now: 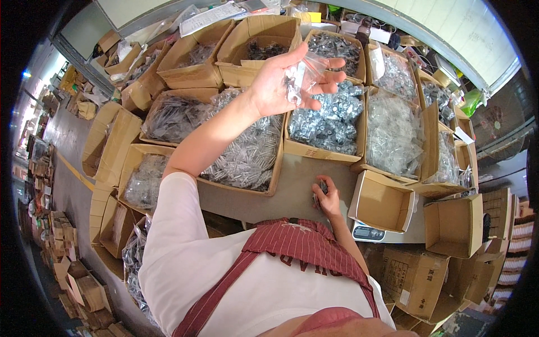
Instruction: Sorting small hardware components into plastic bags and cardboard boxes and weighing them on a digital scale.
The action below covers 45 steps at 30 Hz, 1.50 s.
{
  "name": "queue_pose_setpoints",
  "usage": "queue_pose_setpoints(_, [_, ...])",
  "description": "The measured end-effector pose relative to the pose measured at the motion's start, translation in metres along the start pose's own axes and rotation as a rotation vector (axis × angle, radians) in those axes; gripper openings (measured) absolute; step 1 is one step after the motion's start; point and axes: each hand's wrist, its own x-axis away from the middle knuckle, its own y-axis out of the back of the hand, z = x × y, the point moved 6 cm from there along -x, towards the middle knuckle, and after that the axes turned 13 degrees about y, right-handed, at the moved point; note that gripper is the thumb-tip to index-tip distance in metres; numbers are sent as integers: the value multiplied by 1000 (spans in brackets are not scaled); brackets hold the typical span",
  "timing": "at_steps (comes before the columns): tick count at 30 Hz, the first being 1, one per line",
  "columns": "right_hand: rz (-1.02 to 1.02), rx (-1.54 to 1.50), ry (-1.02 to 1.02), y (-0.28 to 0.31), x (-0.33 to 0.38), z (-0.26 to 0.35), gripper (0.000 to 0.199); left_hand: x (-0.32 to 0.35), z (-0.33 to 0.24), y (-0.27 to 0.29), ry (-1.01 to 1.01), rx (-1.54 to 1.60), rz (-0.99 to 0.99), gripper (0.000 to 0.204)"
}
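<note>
My left hand (283, 81) reaches out over the far boxes, palm up and fingers spread. Across its palm and fingers lies a small clear plastic bag (296, 80) with small parts inside. Beneath that hand is a cardboard box of bagged silvery-blue parts (328, 126). My right hand (330, 201) is low over the grey tabletop (295, 180), left of a shallow open carton. Its fingers curl round a small dark, shiny item (322, 188), perhaps another bag; the grip partly hides it.
Several open boxes of bagged parts ring the table, including one of screw-like pieces (247, 157) and one of clear bags (393, 135). An open shallow carton (382, 201) sits on a digital scale (368, 231). Another open carton (453, 224) stands to its right.
</note>
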Motion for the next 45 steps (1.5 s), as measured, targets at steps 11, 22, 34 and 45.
queue_pose_setpoints(11, [27, 22, -97, 2, -2, 17, 29, 1, 0, 6, -26, -39, -65, 65])
queue_pose_setpoints(22, [55, 19, -148, 3, -3, 18, 26, 27, -101, 146, -312, -553, -1046, 32])
queue_pose_setpoints(34, [43, 178, -101, -2, 1, 16, 26, 58, -153, 441, 1143, -2111, -1017, 39])
queue_pose_setpoints(45, [-20, 241, -107, -4, 3, 13, 22, 100, -82, 434, 697, -752, -1344, 32])
